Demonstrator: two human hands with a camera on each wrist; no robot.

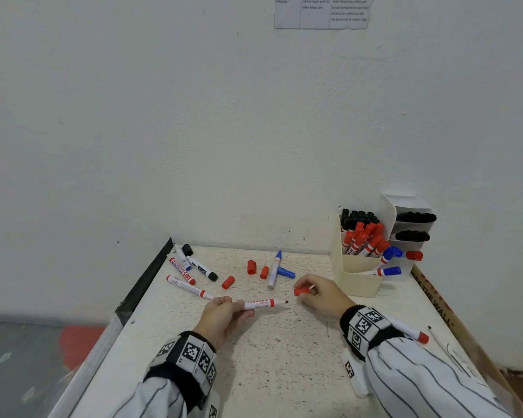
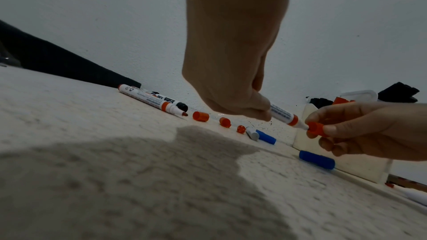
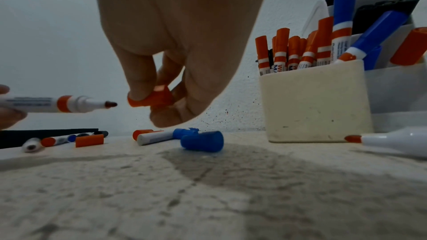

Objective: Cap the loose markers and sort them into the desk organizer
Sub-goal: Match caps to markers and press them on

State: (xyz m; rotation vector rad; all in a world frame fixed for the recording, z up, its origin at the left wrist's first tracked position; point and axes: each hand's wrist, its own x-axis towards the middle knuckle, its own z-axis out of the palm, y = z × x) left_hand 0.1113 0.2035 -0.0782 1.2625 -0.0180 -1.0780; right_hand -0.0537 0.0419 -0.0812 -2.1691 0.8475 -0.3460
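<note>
My left hand point(image 1: 224, 315) grips an uncapped red whiteboard marker point(image 1: 260, 303) by its barrel, tip pointing right. My right hand point(image 1: 317, 292) pinches a red cap point(image 1: 302, 291) just right of that tip, open end facing it. In the right wrist view a small gap separates the marker tip point(image 3: 110, 104) from the red cap point(image 3: 150, 99). In the left wrist view the marker point(image 2: 284, 114) and the cap point(image 2: 316, 128) look almost touching. The cream desk organizer point(image 1: 355, 273) stands at the back right, holding several capped red, black and blue markers.
Loose on the white table point(image 1: 269, 357): several markers at the back left point(image 1: 191, 268), three red caps point(image 1: 251, 267), an uncapped blue marker point(image 1: 274, 271) with a blue cap point(image 1: 286, 273) beside it. Another red marker point(image 1: 411, 331) lies behind my right wrist. The wall is close behind.
</note>
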